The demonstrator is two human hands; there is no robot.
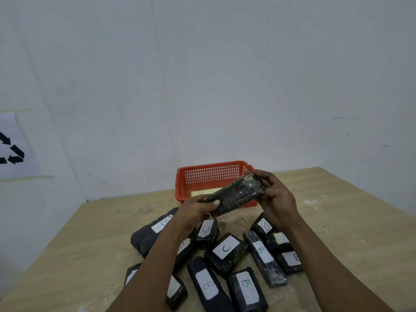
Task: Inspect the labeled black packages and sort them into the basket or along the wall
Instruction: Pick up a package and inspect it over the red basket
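Pale walls meet behind the desk (337,221), where both hands, left hand (198,209) and right hand (275,194), grip the black package (236,195) by its ends, just before the basket (182,183); it should be turned slowly until its label shows.

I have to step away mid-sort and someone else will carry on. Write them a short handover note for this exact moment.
Left hand and right hand each grip one end of a black package, held up in front of the red basket; its label does not show.
The basket stands at the wall and holds only a yellowish sheet, as far as can be seen.
The other labelled packages lie in a loose pile on the table, marked B or C where readable.
Done: nothing visibly sorted.
Left: find the held package's label, place it, then sort the pile.
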